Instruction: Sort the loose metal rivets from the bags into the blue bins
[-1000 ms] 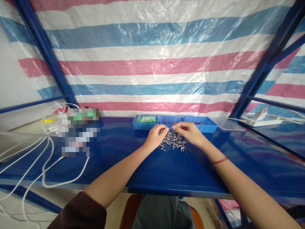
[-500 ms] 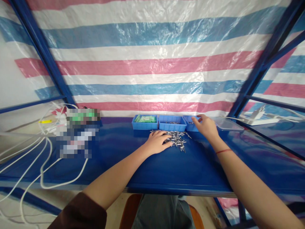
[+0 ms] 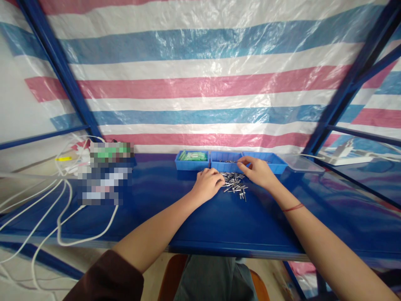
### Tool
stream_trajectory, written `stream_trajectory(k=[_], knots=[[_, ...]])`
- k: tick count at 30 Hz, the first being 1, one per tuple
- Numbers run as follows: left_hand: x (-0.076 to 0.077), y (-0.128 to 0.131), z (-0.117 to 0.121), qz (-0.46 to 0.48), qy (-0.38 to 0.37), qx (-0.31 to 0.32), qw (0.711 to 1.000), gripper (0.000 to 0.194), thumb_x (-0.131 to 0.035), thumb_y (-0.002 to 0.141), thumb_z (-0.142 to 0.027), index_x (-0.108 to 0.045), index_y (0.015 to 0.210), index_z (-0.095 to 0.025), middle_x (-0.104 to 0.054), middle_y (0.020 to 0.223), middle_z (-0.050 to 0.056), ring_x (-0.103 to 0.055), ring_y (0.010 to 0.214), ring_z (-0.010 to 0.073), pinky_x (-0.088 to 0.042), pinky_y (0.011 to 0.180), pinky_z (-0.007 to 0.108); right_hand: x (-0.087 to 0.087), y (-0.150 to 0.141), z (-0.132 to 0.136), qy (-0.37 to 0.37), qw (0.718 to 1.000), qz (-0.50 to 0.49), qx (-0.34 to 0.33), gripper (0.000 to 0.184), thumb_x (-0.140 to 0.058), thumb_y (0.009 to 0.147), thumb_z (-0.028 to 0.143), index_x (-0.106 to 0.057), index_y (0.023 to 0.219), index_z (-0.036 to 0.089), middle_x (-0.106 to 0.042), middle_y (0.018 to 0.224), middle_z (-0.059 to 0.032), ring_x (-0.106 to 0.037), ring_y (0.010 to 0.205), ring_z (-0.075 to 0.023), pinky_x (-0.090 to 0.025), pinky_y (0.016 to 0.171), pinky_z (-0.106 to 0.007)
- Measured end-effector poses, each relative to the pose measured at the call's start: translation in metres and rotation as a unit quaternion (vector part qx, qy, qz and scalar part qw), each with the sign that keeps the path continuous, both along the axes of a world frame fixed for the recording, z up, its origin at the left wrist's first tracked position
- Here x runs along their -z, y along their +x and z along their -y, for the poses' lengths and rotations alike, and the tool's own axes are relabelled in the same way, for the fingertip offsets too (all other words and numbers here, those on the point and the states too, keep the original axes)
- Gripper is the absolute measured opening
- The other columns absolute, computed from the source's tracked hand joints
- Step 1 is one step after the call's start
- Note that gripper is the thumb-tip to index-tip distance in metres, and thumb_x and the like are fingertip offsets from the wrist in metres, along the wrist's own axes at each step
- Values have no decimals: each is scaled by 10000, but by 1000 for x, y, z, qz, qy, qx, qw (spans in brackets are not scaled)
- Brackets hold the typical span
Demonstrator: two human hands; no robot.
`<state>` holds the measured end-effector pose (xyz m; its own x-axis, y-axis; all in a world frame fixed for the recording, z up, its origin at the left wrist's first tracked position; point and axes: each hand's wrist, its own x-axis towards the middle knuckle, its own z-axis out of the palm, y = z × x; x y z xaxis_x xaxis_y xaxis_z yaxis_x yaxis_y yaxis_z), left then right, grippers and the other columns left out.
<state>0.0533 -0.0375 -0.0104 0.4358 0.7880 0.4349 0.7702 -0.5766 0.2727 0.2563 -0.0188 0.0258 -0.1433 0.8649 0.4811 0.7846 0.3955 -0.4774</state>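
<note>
Several slim silver metal pieces, apparently blind rivets (image 3: 235, 182), lie in a loose pile on the blue table. My left hand (image 3: 209, 183) rests at the left side of this pile, fingers bent and closed around some rivets, which its fingers mostly hide. Over the front right corner of the middle blue bin (image 3: 224, 168) hovers my right hand (image 3: 257, 172). Its thumb and forefinger are slightly apart, and I see nothing between them. Small metal pieces lie inside the middle bin. The right blue bin (image 3: 277, 168) is partly covered by my right hand.
Green packets (image 3: 193, 156) fill the left blue bin (image 3: 191, 166). A clear plastic lid (image 3: 305, 164) lies right of the bins. White cables (image 3: 64, 213) trail over the table's left side, near blurred items. Blue frame posts (image 3: 351, 83) and a striped sheet (image 3: 200, 88) stand behind.
My right hand has moved left and slightly down from the right bin towards the pile. My left hand's fingers have curled in at the pile. The view has shifted slightly.
</note>
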Motion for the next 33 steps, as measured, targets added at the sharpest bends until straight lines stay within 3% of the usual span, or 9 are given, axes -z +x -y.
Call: stream_trajectory(k=[3, 7, 10, 16, 23, 33], knots=[[-3, -1, -3, 42, 6, -6, 999, 176, -510, 873, -322, -668, 869, -246, -640, 941, 22, -536, 926, 199, -389, 854, 360, 1, -1, 0, -47, 996, -37, -68, 211, -559, 761, 295, -688, 863, 162, -703, 826, -64, -620, 701, -178, -467, 694, -312], [-6, -1, -5, 100, 6, 0, 995, 177, -503, 875, -302, -662, 864, -227, -651, 849, 7, -569, 847, 168, -413, 811, 303, 4, -4, 1, -144, 968, -97, -180, 323, -637, 705, 388, -693, 920, 152, -694, 798, -49, -608, 686, -166, -470, 642, -301], [-7, -1, -6, 118, 5, 7, 993, 168, -511, 868, -297, -661, 856, -224, -653, 846, 4, -578, 839, 164, -427, 786, 284, 5, -9, 4, -159, 955, -119, -220, 329, -610, 729, 450, -699, 854, 160, -680, 779, -40, -588, 676, -155, -452, 620, -292], [-7, -1, -4, 147, 7, 30, 989, 160, -523, 854, -282, -661, 828, -205, -647, 829, 11, -587, 812, 157, -446, 749, 264, 7, -17, 7, -149, 957, -96, -229, 308, -588, 759, 443, -688, 796, 154, -640, 698, -19, -532, 612, -132, -409, 588, -275], [-9, 3, -4, 258, -31, 40, 965, 128, -576, 812, -280, -655, 812, -179, -667, 775, 15, -606, 734, 142, -471, 720, 257, 8, -21, 9, -195, 934, -145, -262, 335, -598, 756, 474, -661, 805, 149, -594, 668, -8, -477, 572, -110, -381, 546, -256], [-11, 5, -2, 352, -57, 62, 932, 141, -569, 821, -301, -626, 822, -172, -666, 784, 7, -602, 735, 133, -447, 676, 241, 1, -26, 15, -222, 929, -194, -224, 393, -639, 701, 529, -656, 773, 143, -600, 670, -17, -452, 548, -91, -336, 482, -230]])
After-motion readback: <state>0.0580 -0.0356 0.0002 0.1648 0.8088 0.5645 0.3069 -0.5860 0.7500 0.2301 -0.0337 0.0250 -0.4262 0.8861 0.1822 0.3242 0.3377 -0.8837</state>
